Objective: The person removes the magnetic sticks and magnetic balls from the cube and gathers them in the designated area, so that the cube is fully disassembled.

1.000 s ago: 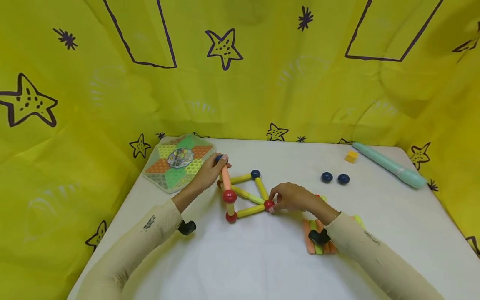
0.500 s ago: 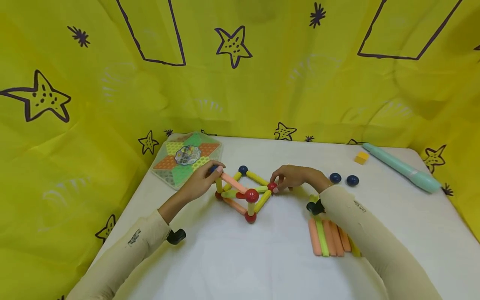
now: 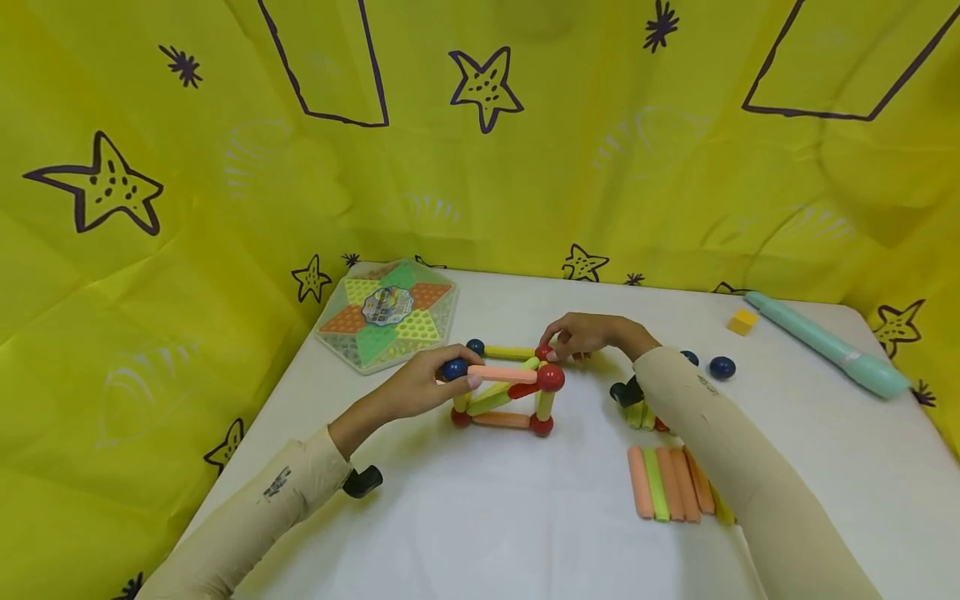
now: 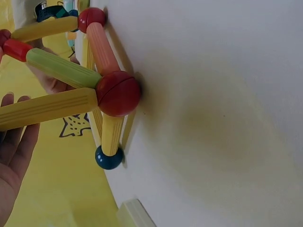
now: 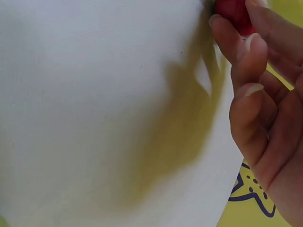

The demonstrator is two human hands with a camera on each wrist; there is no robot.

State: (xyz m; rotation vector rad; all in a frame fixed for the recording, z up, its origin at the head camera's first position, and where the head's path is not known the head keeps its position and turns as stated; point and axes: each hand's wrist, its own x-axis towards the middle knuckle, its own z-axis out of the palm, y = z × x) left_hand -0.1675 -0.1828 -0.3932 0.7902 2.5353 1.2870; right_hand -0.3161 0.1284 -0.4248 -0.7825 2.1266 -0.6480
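A frame of magnetic rods and balls stands on the white table between my hands. My left hand point(image 3: 420, 382) grips the dark blue ball point(image 3: 454, 370) at its upper left corner. From that ball a salmon rod point(image 3: 502, 374) runs level to an upper red ball point(image 3: 551, 377). My right hand point(image 3: 588, 332) pinches a red ball point(image 5: 234, 14) at the back right corner, low near the table. In the left wrist view, a lower red ball point(image 4: 118, 93) joins yellow, green and salmon rods, and another blue ball point(image 4: 109, 157) sits at the back corner.
Several loose rods point(image 3: 663, 483) lie in a row at the right, partly under the right sleeve. Farther back are a loose blue ball point(image 3: 722, 367) with another beside it, a yellow cube point(image 3: 742, 322) and a long teal object point(image 3: 832, 346). A hexagonal game board point(image 3: 360, 321) lies back left.
Both hands have turned the frame counterclockwise: its front upper red ball swung right, and the right hand's red ball moved back. The head view has shifted slightly left. Both hands keep their holds.
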